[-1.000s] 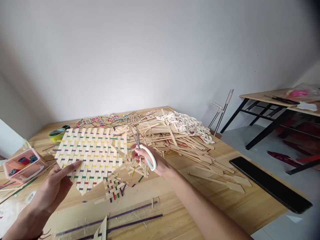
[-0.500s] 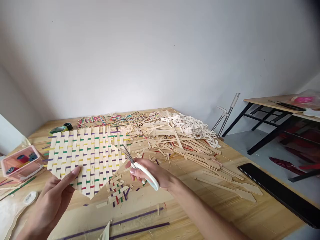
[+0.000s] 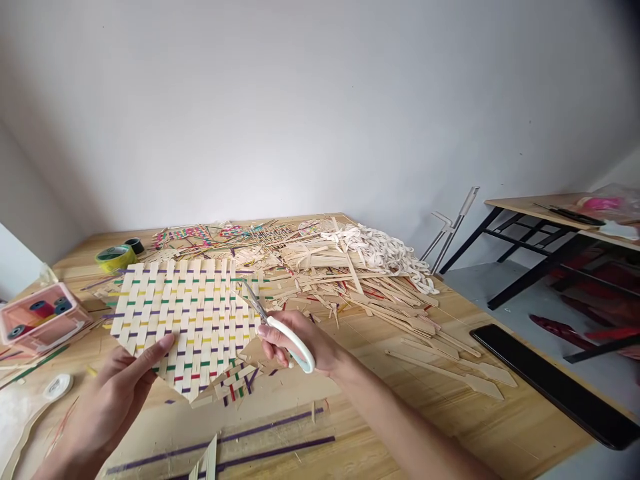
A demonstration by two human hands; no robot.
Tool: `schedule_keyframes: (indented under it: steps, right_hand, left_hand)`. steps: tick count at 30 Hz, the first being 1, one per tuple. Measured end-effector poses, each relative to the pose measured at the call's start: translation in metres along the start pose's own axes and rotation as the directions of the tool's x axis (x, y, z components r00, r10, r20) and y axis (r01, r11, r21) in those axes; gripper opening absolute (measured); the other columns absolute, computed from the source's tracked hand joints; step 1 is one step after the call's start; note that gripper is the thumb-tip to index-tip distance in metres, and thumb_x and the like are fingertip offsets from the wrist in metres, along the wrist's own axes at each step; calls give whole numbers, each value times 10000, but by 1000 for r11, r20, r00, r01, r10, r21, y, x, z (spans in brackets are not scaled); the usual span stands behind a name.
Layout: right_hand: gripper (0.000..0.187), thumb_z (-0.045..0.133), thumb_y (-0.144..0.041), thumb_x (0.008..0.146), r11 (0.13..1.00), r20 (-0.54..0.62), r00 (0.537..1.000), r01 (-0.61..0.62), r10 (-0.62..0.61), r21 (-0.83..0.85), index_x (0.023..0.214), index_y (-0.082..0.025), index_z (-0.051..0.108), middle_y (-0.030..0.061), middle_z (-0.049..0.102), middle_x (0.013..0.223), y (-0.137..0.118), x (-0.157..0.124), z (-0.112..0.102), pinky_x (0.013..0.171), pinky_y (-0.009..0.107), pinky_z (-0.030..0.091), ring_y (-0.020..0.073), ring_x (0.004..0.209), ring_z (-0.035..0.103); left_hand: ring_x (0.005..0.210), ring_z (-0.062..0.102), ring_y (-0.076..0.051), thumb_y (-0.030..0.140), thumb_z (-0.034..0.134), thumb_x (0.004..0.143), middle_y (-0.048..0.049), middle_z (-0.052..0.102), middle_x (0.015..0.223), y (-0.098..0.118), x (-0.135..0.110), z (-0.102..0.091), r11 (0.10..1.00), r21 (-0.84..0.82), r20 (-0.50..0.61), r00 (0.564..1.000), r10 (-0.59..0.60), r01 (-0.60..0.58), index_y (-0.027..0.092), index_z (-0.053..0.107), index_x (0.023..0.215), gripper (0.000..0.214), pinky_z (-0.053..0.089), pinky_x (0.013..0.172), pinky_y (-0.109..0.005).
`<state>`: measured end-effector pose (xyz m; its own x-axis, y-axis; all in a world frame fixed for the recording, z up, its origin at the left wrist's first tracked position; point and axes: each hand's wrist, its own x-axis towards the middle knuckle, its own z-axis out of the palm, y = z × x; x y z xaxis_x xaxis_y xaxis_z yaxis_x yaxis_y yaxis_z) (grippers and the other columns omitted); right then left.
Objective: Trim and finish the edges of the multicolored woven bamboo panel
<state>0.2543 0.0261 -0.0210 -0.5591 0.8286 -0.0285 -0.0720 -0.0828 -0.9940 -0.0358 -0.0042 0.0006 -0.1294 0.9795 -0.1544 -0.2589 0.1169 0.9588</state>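
On my camera I see a pale woven sheet (image 3: 185, 320) with purple, green, yellow and red strips, raised above the desk (image 3: 360, 413), its lower end pointed, and white-handled scissors (image 3: 273, 323), metal blades at its right edge.

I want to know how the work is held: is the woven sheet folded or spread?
Spread: the woven sheet shows its weave across one broad face, the left hand gripping its edge.

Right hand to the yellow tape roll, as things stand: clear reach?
Probably not: the right hand holds the scissors, and the woven sheet, held by the left hand, appears to lie across the direct way to the yellow tape roll.
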Motion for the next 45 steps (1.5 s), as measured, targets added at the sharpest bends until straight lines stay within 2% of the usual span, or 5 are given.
schedule_keyframes:
  steps: [10,24,29,34,45]
  right_hand:
    - [478,786,-589,850,1000,4,1000,-13,13,11,781,-165,576,-13,624,707,0,-2,-2,444,181,374,61,493,493]
    - [493,812,-608,825,999,0,1000,-15,15,-47,840,-165,595,-18,615,720,-4,-2,-2,487,195,361,73,545,466]
    - [527,814,-645,810,999,10,999,37,-38,19,834,-174,577,-33,562,694,-6,-2,2,502,205,368,77,563,457]
    - [519,795,-644,837,986,110,989,86,-102,140,862,-186,553,-47,548,696,-8,-5,4,519,223,344,67,547,436]
    - [546,789,-670,830,980,235,958,131,-164,149,858,-178,552,-10,590,737,-15,-11,3,592,271,353,86,582,445]
  left_hand:
    - [1330,661,-348,182,909,682,-30,784,1323,1,-3,-1,999,10,55,997,-50,49,194,862,1044,366,601,1015,-259]
    - [1375,623,-360,305,944,689,21,790,1311,4,-4,3,999,-15,23,999,-29,30,281,830,1096,424,649,966,-279]
    - [1419,565,-401,164,925,622,7,768,1358,7,-8,9,994,-99,44,998,-39,43,256,767,1262,666,663,946,-298]
    - [1377,589,-463,241,964,555,-79,733,1410,4,-7,8,986,-105,7,992,-129,129,261,693,1400,888,669,957,-402]
    - [1425,551,-442,299,992,534,-58,725,1426,4,-8,4,971,-159,12,984,-180,180,358,570,1514,1068,642,1005,-422]
